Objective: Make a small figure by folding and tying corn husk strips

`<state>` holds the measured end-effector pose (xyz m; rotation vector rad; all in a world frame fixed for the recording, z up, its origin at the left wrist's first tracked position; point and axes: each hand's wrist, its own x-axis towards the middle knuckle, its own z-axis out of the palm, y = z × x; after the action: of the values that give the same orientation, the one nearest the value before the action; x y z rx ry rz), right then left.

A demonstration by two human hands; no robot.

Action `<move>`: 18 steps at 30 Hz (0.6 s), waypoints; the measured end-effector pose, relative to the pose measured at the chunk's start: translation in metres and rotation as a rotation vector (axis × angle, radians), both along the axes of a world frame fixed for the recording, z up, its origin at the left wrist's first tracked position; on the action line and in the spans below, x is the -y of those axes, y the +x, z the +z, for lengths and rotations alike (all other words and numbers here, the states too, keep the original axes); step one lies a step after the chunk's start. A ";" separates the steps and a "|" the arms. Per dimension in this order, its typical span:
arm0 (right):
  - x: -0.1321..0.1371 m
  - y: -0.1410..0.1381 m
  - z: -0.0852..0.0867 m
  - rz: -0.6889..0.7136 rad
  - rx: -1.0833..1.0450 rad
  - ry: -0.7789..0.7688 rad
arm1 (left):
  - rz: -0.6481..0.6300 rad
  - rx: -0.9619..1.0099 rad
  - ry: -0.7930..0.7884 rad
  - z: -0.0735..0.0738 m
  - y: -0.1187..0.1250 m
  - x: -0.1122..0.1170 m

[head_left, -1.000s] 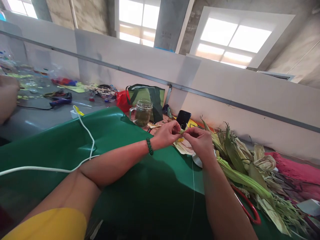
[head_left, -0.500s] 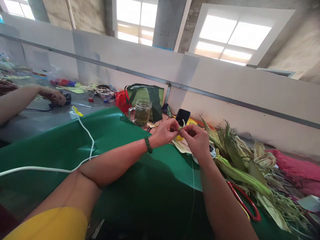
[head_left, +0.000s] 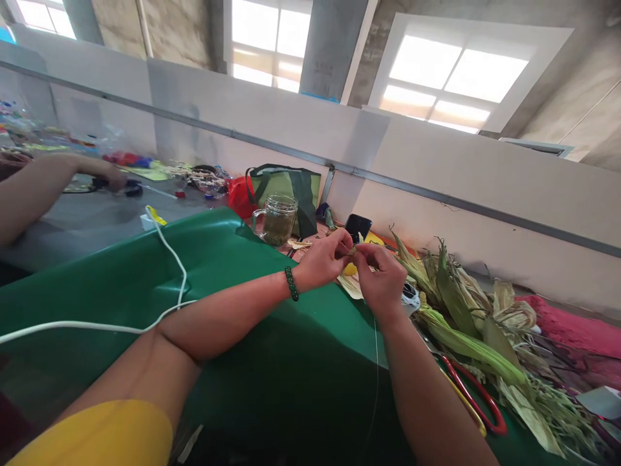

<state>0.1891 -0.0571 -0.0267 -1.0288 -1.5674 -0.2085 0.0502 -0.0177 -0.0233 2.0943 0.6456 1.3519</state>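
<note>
My left hand (head_left: 324, 260), with a dark green bead bracelet (head_left: 291, 283) at the wrist, pinches a small pale piece of corn husk (head_left: 353, 251). Fingertips of my right hand (head_left: 382, 275) grip the same piece from the other side; most of it is hidden between the fingers. A thin white thread (head_left: 377, 362) hangs down beside my right wrist. Flat husk pieces (head_left: 350, 285) lie beneath the hands. To the right of my right wrist sits a white-and-black spool-like thing (head_left: 410, 296), partly covered. Red-handled scissors (head_left: 478, 395) rest beside my right forearm.
A green sheet (head_left: 213, 249) covers the table, crossed by a white cable (head_left: 177, 259). Behind stand a glass mug (head_left: 280, 221), a green bag (head_left: 305, 194) and a phone (head_left: 358, 226). Corn husks (head_left: 466, 317) pile up at right. A co-worker's arm (head_left: 39, 188) reaches in at left.
Both hands stay together, with the fingers slightly shifted around the husk piece. The co-worker's hand at left has moved and is blurred. The view has tilted slightly.
</note>
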 end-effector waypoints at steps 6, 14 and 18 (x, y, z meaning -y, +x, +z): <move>-0.001 0.003 0.000 0.010 0.090 -0.039 | 0.177 -0.208 0.220 -0.003 -0.004 -0.004; 0.001 0.004 0.002 0.087 0.076 -0.181 | 0.385 -0.514 0.563 -0.010 -0.004 -0.004; -0.001 0.005 0.002 0.042 0.045 -0.217 | 0.409 -0.608 0.628 -0.009 -0.004 0.001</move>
<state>0.1937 -0.0566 -0.0250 -1.1641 -1.6775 -0.0331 0.0467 -0.0188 -0.0321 3.0682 1.0387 1.2112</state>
